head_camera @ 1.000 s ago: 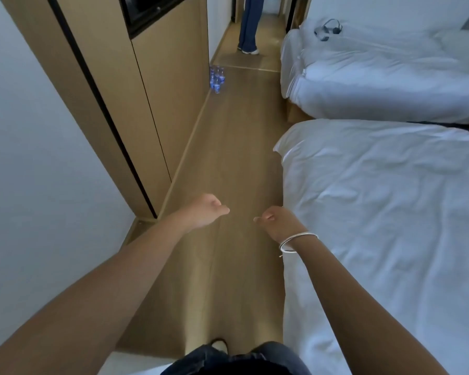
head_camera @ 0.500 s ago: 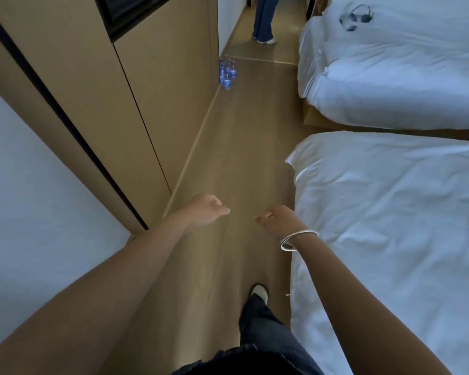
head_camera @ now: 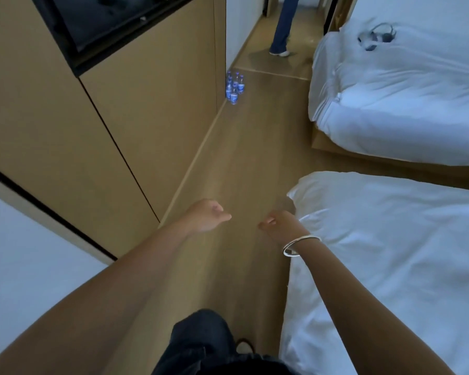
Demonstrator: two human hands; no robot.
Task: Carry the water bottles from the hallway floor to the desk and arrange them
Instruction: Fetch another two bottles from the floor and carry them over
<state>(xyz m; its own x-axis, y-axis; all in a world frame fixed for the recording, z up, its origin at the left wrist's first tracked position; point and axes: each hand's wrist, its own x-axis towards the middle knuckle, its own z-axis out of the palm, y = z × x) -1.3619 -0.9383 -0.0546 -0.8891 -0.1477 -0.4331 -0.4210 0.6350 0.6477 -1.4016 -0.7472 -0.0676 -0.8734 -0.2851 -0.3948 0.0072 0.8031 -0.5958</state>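
Several small water bottles (head_camera: 234,87) with blue labels stand upright in a cluster on the wooden floor, far ahead against the foot of the wooden cabinet wall. My left hand (head_camera: 207,216) and my right hand (head_camera: 280,224) are stretched out in front of me over the floor, well short of the bottles. Both hang with loosely curled fingers and hold nothing. A silver bangle sits on my right wrist. The desk is not in view.
A wooden cabinet wall (head_camera: 136,109) with a dark recessed screen runs along the left. Two white beds (head_camera: 390,253) (head_camera: 406,98) line the right, leaving a narrow floor lane. A person's legs (head_camera: 282,31) stand beyond the bottles.
I have walked forward along the lane; the bottles and the far bed look nearer. My hands keep the same loose pose in front of me.
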